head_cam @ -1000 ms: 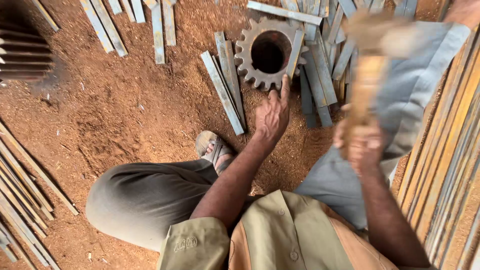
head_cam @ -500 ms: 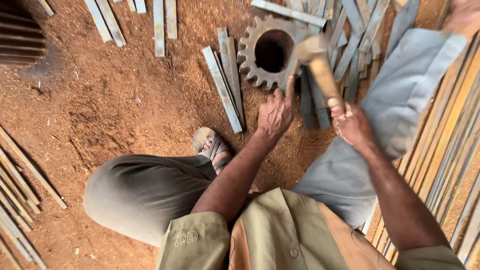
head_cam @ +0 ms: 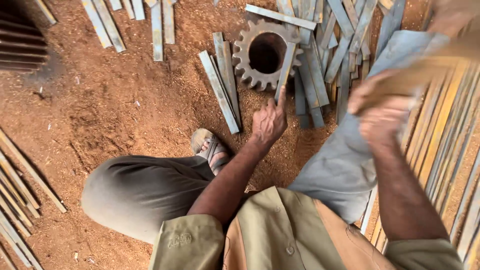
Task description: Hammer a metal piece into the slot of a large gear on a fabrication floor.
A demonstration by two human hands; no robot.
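Down on the sawdust-covered ground, the left hand (head_cam: 269,121) reaches forward with its fingers curled and the forefinger stretched up along a flat metal strip (head_cam: 286,70). That strip stands tilted, its upper end leaning across the rim of a big rusty gear wheel (head_cam: 265,54), which lies flat near the top edge of the ground with its round hole showing. The fingertip touches the strip's lower end; whether the other fingers pinch it I cannot tell.

Off to the right the right hand (head_cam: 382,107) is blurred, closed around a wooden handle (head_cam: 425,72) that runs up toward the top right corner; the head of the tool is too smeared to make out.

Just left of the gear lie two more grey strips (head_cam: 222,82) side by side, and a loose heap of strips (head_cam: 332,45) is piled to its right. Long yellowish bars (head_cam: 445,125) run along the right edge. A sandalled foot (head_cam: 212,150) rests on the ground below the left hand, beside the bent knee
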